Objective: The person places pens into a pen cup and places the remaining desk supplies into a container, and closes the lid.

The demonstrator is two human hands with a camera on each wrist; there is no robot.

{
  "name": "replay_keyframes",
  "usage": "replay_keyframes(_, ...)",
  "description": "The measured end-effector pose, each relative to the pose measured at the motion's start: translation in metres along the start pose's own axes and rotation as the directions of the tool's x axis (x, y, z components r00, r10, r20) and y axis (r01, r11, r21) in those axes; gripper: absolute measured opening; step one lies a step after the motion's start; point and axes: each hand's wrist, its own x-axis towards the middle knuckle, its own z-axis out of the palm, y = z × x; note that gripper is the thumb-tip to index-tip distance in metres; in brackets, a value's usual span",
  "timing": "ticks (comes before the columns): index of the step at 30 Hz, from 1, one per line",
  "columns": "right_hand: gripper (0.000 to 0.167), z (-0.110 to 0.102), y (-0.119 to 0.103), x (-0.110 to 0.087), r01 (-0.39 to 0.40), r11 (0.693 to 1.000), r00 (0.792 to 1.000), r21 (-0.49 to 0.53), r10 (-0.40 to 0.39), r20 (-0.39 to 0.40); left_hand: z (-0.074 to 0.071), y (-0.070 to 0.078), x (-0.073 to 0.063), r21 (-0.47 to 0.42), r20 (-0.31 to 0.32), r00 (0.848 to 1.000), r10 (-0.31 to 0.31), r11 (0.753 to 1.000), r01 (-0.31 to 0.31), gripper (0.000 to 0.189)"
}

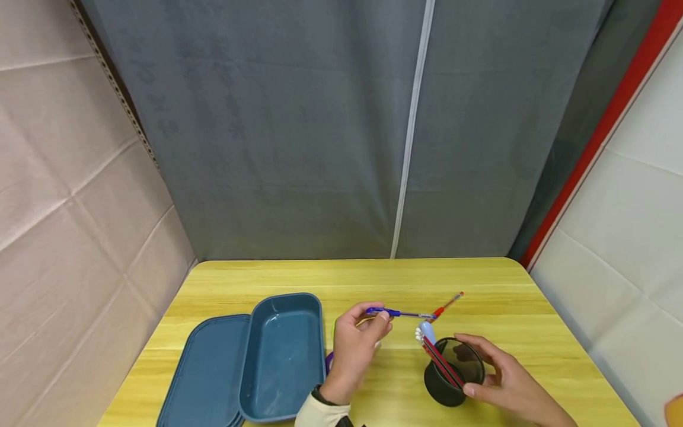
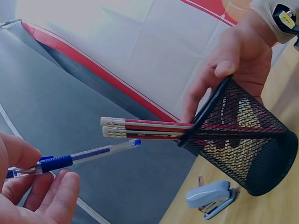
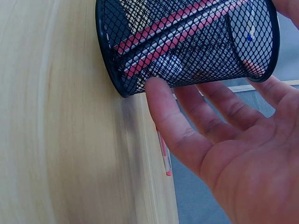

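My left hand [image 1: 354, 350] pinches a blue gel pen [image 1: 408, 314] between thumb and fingers, its blue-tipped end pointing right. In the left wrist view, that end lies just below the eraser ends of red-and-black striped pencils [image 2: 145, 124], apart from the cup's rim. The pencils lean inside a black mesh pen cup [image 2: 247, 144], tilted with its mouth toward the left hand. My right hand [image 1: 512, 379] grips this cup around its side and rim. Behind it on the table are a light-blue stapler [image 2: 208, 195] and a red pen [image 1: 448, 305].
A deep blue tray [image 1: 285, 356] stands left of my left hand, with a flat blue lid [image 1: 210, 362] beside it. Something purple [image 1: 329, 362] shows partly behind the left wrist. A grey curtain [image 1: 299, 148] hangs beyond the wooden table's [image 1: 373, 276] far edge.
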Motion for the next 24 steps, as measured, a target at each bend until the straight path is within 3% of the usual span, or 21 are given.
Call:
replay_keyframes(11,0.066,-0.001,0.000,0.000,-0.004,1.000,1.000,0.000,0.004,0.011,0.004,0.006,0.007,-0.023,0.080,0.994,0.068,0.998,-0.066,0.026)
replay_keyframes(17,0.066,0.000,-0.003,0.000,-0.044,0.999,0.999,0.003,0.044,0.007,0.010,0.007,0.012,-0.055,0.121,0.988,0.095,0.994,-0.089,0.028)
replay_keyframes(24,0.065,0.000,-0.004,0.000,-0.002,1.000,1.000,0.003,0.002,0.002,0.018,0.006,0.016,-0.049,0.160,0.981,0.110,0.993,-0.103,0.028)
